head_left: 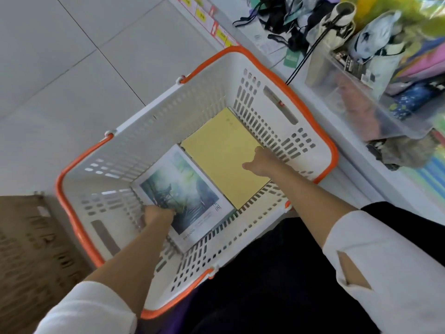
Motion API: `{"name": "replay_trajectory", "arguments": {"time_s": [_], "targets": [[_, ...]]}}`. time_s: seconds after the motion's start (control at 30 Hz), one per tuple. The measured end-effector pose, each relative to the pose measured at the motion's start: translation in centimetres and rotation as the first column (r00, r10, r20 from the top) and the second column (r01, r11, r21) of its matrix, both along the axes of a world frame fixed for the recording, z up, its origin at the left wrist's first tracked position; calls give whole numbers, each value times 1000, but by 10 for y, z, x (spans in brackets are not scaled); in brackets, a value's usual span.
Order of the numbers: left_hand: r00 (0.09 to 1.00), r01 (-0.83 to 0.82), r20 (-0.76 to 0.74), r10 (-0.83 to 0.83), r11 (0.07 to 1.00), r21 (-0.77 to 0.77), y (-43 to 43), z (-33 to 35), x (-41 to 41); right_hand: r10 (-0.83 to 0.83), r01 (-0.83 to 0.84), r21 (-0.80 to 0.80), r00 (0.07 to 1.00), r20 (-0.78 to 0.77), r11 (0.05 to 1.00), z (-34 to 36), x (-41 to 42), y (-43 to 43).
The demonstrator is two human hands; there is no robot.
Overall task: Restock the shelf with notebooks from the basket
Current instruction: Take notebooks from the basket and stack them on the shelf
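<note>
Our left hand [159,211] grips the picture notebook [190,186] by its corner in the basket [192,112]. Our right hand [259,162] lies on the yellow notebook [216,150] beside it; we cannot tell if it grips.

A: Any readable text?
B: None legible. Picture-cover notebook [190,196]: small block of characters at one corner and a line of print along the edge, both blurred.
A: Yellow notebook [216,160]?
B: A couple of faint specks, can't tell if they're letters.
A: Shelf [356,169]?
B: Yellow price tags [201,15] on its front strip, print too small. Green tag [291,59] has pale lettering, unreadable.
A: Basket [320,141]?
B: Red sticker [280,103] by the handle slot, unreadable.
</note>
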State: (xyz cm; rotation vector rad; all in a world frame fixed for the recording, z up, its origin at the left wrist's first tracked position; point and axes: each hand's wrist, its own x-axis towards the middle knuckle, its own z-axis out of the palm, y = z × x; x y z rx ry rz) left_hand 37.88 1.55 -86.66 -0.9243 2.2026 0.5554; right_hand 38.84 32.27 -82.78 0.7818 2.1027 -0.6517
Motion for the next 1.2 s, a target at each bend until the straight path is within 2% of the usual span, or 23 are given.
{"name": "replay_trajectory", "arguments": {"time_s": [0.1,0.23,0.37,0.47,0.53,0.77,0.87,0.97,1.1,1.2], "targets": [[994,-102,-30,103,995,16,-1,5,-5,9,-9,1,999,41,1000,-7,-3,8],[962,-244,-88,257,960,134,-7,1,-10,19,-15,-34,994,105,999,-12,0,12],[941,-299,-100,322,934,194,-16,-2,-7,43,-34,-73,991,123,997,-15,-3,5],[929,-325,-105,355,918,229,-23,-8,-4,38,-38,-3,992,117,999,-16,0,6],[920,-342,-114,375,910,233,-29,-12,-1,28,-27,-10,989,144,1000,-17,1,9],[917,-375,-59,394,904,205,-40,-19,-3,-83,86,-53,994,68,995,-20,-2,17],[917,-377,-54,395,903,207,-36,-18,-3,-172,172,-12,983,-55,985,-19,-2,21],[907,-399,-50,418,891,216,-37,-18,-3,-179,169,-81,974,-141,982,-8,-4,20],[872,-469,-4,490,836,284,-39,-18,-4,-261,175,-349,941,-216,921,5,-12,30],[844,-515,49,534,782,351,-44,-21,-5,-323,224,-453,934,-155,863,23,-21,51]]}}
